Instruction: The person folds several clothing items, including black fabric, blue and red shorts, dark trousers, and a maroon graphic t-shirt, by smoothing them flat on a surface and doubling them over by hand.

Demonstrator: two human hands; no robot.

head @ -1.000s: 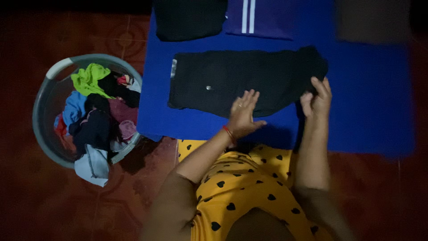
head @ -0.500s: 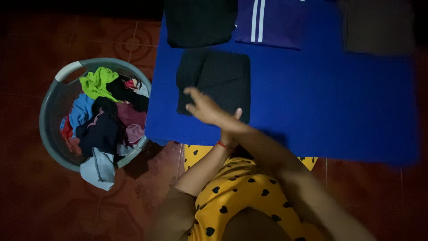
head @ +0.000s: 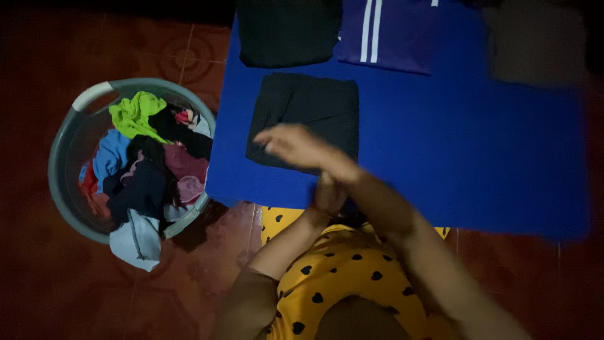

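Folded black garment (head: 308, 116) lies square, long axis left-right; right hand (head: 296, 148) fingers spread above.

A black garment (head: 305, 119) that a second ago lies stretched long across the blue mat (head: 440, 145) now sits folded into a compact rectangle on the mat's left part, its right half brought over onto the left. The right hand (head: 296, 146), earlier gripping the garment's far right end, now reaches across the body, flat and blurred with motion, over the lower edge of the folded piece. The left hand (head: 328, 192), earlier spread on the cloth's middle, is now drawn back to the mat's near edge, tucked under the crossing right forearm.
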